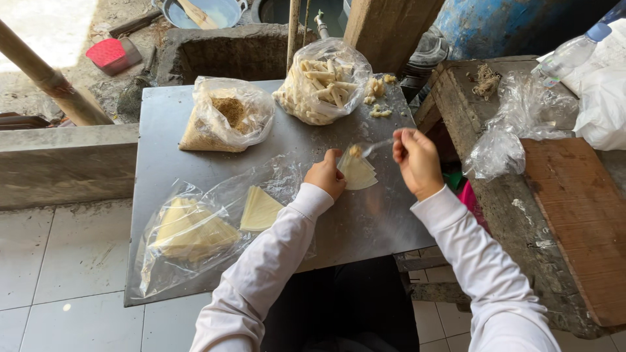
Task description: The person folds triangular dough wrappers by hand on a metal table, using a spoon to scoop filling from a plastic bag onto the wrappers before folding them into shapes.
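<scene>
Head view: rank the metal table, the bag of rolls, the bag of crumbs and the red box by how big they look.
1. Metal table, by far the largest.
2. Bag of rolls and bag of crumbs: they look alike, so no ranking between them.
3. Red box, smallest, though it lies farther off.

Head-worn view, steeply down, close.

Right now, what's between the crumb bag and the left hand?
In the head view, only bare metal table and a clear plastic edge lie between the crumb bag and left hand.
</scene>
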